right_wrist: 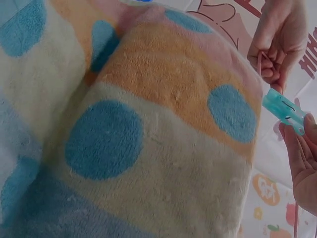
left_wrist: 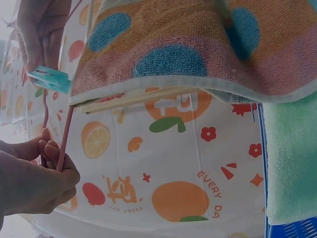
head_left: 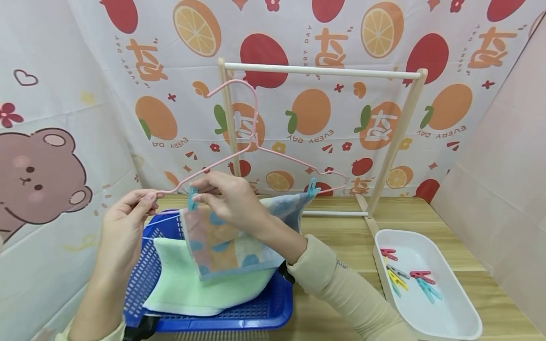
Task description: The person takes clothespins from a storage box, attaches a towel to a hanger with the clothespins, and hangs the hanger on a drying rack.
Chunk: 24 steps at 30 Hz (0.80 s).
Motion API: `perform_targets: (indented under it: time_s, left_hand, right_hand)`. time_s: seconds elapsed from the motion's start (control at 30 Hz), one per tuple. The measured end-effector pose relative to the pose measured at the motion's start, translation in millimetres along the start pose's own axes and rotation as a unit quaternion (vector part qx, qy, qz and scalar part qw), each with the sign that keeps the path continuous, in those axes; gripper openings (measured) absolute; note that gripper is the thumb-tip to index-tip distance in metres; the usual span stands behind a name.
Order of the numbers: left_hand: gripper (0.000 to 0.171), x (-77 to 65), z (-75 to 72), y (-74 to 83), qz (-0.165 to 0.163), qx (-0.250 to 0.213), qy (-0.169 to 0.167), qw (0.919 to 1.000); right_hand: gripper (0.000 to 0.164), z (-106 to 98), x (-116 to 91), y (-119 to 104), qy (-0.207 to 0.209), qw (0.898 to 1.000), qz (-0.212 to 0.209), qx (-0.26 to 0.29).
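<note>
My left hand (head_left: 127,215) grips the left end of a pink clothes hanger (head_left: 255,124), which is raised with its hook up. A patterned towel (head_left: 230,241) with blue dots hangs over the hanger's lower bar. My right hand (head_left: 232,201) pinches a teal clothespin (head_left: 193,199) between thumb and fingers at the towel's upper left corner. In the right wrist view, the nose of that clothespin (right_wrist: 285,110) meets the towel's edge. A second blue clothespin (head_left: 313,188) clips the towel's other corner to the bar near the hanger's right end.
Below the hands stands a blue basket (head_left: 273,312) holding a pale green towel (head_left: 183,284). A drying rack (head_left: 320,70) of wood and white rods is behind. On the right of the wooden table (head_left: 341,265), a white tray (head_left: 452,308) contains several coloured clothespins (head_left: 422,277).
</note>
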<state>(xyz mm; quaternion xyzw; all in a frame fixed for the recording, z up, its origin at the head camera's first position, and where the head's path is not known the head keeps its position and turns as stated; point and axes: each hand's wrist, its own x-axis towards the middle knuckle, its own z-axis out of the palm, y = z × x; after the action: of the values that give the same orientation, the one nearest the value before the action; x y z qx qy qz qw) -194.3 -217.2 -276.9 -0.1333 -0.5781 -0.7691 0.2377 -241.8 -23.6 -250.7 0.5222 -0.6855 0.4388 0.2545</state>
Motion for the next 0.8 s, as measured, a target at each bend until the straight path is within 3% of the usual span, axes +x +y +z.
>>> perform_targets:
  time_s: [0.47, 0.8]
  left_hand:
    - [0.013, -2.1, -0.1, 0.1, 0.002, 0.002, -0.002, 1.0000]
    - [0.012, -1.4, 0.0, 1.0, 0.004, 0.001, -0.004, 1.0000]
  right_hand:
    - [0.010, 12, 5, -3, -0.022, 0.996, -0.037, -0.072]
    - [0.008, 16, 10, -1, -0.027, 0.996, -0.022, -0.084]
